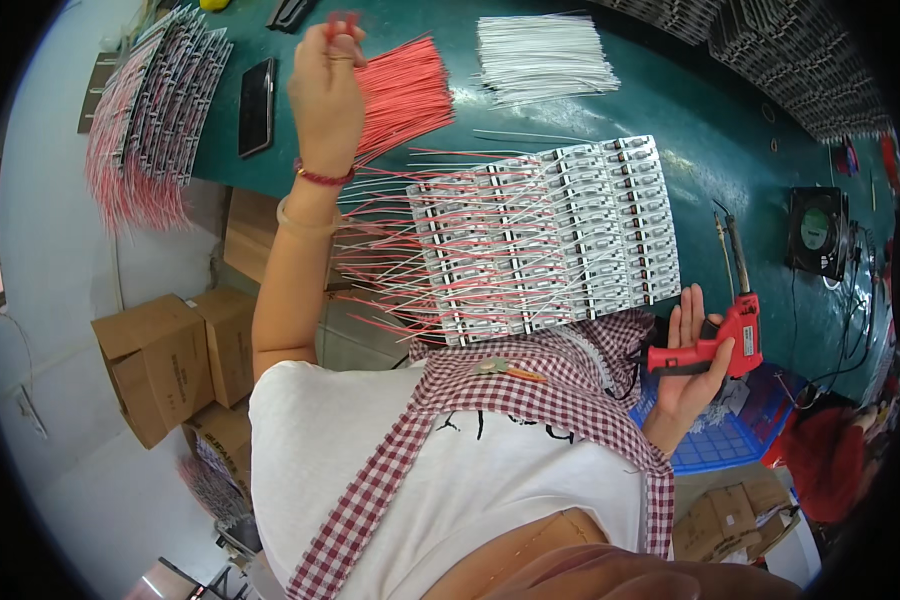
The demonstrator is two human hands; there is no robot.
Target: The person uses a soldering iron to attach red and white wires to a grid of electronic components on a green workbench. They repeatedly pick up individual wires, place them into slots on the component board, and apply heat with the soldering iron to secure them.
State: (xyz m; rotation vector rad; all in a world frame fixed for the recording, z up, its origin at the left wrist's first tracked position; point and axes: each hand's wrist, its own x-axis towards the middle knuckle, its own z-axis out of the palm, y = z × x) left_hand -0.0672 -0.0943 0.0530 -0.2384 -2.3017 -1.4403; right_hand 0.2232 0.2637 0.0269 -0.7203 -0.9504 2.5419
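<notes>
My left hand (pixel 327 100) is raised at the left end of a pile of loose red wires (pixel 407 92). Its fingertips are closed, with something small, red and blurred at them. My right hand (pixel 685 365) holds a red soldering gun (pixel 740 335) by its handle, the metal tip pointing up and away from me. Between the hands lies a panel of small grey-white circuit boards (pixel 555 240) in rows. Red and white wires (pixel 385 240) stick out from its rows toward the left. The panel's near edge reaches over my checked apron (pixel 530 390).
White wires (pixel 545 60) lie behind the panel on the green table (pixel 710 130). A phone (pixel 256 108) and a wired panel stack (pixel 160 110) are at left. A small black fan (pixel 817 232) stands right, above a blue basket (pixel 720 440). Cardboard boxes (pixel 160 370) stand below left.
</notes>
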